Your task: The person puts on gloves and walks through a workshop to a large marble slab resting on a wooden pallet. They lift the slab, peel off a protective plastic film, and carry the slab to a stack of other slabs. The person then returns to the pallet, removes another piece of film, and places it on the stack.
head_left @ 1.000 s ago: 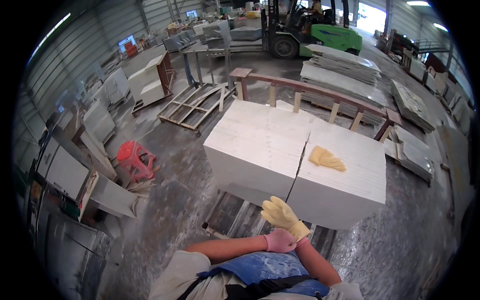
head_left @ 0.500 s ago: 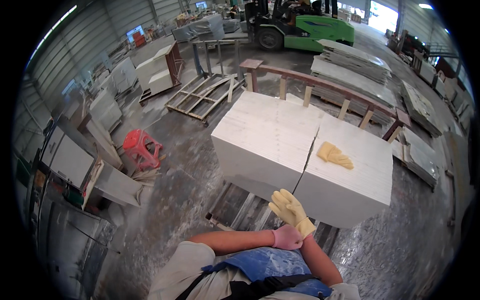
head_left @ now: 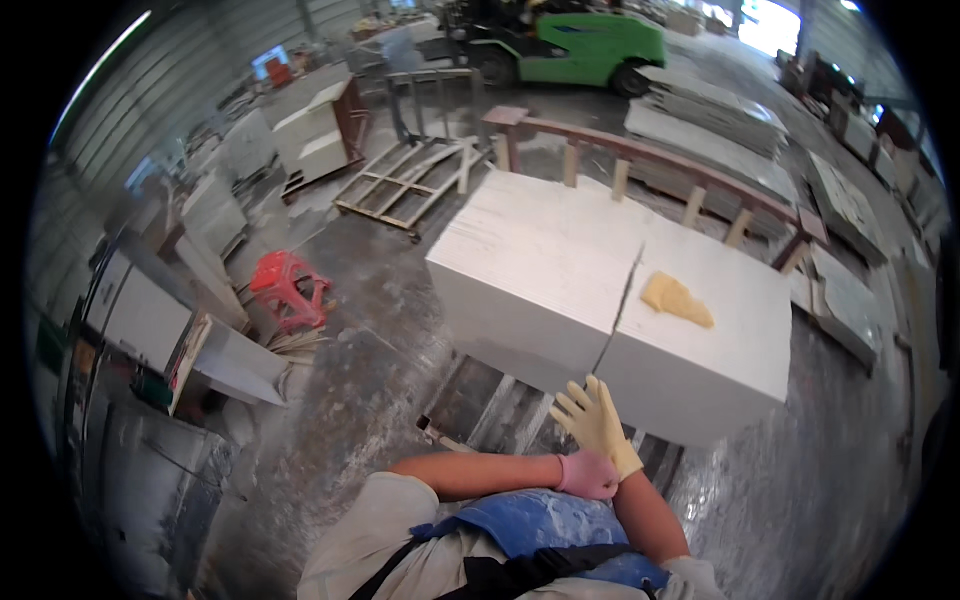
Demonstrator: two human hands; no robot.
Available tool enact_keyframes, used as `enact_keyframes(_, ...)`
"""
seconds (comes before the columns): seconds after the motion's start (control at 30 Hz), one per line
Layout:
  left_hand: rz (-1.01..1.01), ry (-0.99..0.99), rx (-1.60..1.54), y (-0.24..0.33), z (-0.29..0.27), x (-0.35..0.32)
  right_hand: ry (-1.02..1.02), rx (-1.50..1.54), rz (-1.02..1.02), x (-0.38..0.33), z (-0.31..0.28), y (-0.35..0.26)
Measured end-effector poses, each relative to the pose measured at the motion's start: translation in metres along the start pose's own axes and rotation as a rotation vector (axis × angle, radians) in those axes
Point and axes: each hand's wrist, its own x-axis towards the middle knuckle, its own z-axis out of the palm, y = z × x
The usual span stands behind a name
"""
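Down near the person's chest, both hands meet. The right hand (head_left: 598, 427) wears a pale yellow rubber glove and is held flat with its fingers spread open, pointing up and away from the body; it grips nothing. The left hand (head_left: 587, 475) wears a pink glove and is closed around the wrist end of that yellow glove, just at its cuff, with the bare left forearm lying across the front of a blue apron (head_left: 545, 530).

Just beyond the fingertips of the right hand stand two large white stone blocks (head_left: 610, 290), set side by side with a narrow dark seam between them that runs away from the hands. On top of the block beyond and to the right of the hands lies a second yellow glove (head_left: 677, 299), loose and crumpled, well apart from both hands. Under the blocks, just ahead of the hands, dark support rails show above the wet concrete floor (head_left: 380, 300).

Far to the left of the hands sits a red plastic stool (head_left: 288, 289) among leaning stone slabs. Behind the blocks runs a wooden rack (head_left: 650, 165), and farther off stands a green forklift (head_left: 580, 48).
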Motion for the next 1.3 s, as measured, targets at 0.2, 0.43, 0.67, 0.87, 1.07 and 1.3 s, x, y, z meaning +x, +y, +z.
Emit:
enact_keyframes(0.2, -0.142, -0.079, 0.130, -0.050, -0.022, 0.081, -0.041, -0.047, -0.119, 0.065, -0.047, -0.083)
enact_keyframes(0.43, -0.485, -0.159, -0.186, -0.129, -0.011, 0.178, 0.272, -0.292, -0.209, 0.060, -0.185, -0.181)
enact_keyframes(0.67, -0.934, 0.188, -0.219, -0.369, -0.056, 0.330, 0.616, -1.712, -0.295, -0.111, -0.396, -0.178)
enact_keyframes(0.87, -0.860, 0.417, 0.291, -0.502, -0.092, 0.530, 0.923, -1.530, 0.212, -0.214, -0.472, -0.151)
enact_keyframes(1.07, -1.014, 0.453, 0.369, -0.549, -0.062, 0.617, 0.982, -0.503, 0.552, -0.257, -0.540, -0.089)
enact_keyframes(1.3, -0.981, 0.512, 0.298, -0.478, -0.082, 0.589, 0.936, -0.333, 0.392, -0.209, -0.526, -0.137)
